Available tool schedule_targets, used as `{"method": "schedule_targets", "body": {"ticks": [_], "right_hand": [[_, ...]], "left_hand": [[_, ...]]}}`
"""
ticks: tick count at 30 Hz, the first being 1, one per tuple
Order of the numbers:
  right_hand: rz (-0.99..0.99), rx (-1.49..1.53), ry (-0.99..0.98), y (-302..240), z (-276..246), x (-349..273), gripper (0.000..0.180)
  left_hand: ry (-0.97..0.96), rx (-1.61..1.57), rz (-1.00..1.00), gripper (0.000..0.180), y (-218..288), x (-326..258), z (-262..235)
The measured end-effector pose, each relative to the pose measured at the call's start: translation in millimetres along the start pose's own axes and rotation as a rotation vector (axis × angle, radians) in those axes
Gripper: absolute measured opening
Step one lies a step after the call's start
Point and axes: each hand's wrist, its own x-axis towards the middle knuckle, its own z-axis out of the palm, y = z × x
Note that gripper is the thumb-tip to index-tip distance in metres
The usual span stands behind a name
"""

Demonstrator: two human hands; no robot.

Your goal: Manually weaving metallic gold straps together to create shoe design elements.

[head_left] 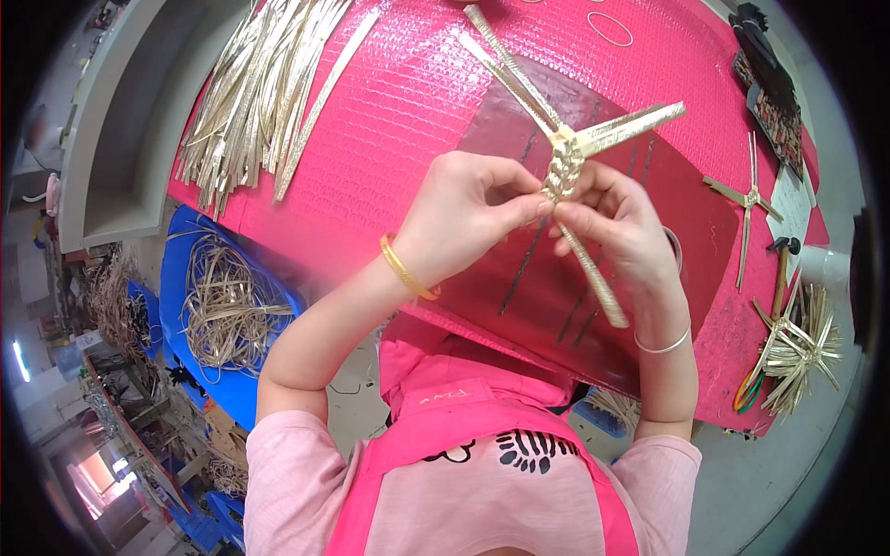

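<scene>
We pinch a plaited straw piece between both hands above the pink surface: our left hand grips its braided middle, our right hand clasps it just beside. Loose straw strips lie well apart at the surface's far left.

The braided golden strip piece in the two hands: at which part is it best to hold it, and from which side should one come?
Probably best at the woven middle of the braided strip piece, where the strips cross and it is thickest. Come from below, on the person's side, as the left hand and right hand do, pinching from either side. The loose flat ends fan out upward and downward, so they would likely bend or slip.
</scene>
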Motion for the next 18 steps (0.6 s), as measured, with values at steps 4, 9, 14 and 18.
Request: {"method": "schedule_targets", "body": {"ticks": [4,9,14,18], "right_hand": [[-0.058,-0.029,0.037,1,-2,-1,0.013],[-0.050,-0.019,0.020,-1,-1,-4,0.014],[0.004,-0.077,-0.057,-7,-7,-10,0.013],[-0.201,-0.426,0.167,-7,-34,-23,0.019]], "left_hand": [[-0.054,-0.311,-0.154,0.016,-5,3,0],[-0.034,-0.338,0.017,0.018,-16,1,5],[-0.021,-0.584,-0.238,0.017,-2,-6,15],[-0.011,-0.501,-0.211,0.017,-3,-11,15]]}}
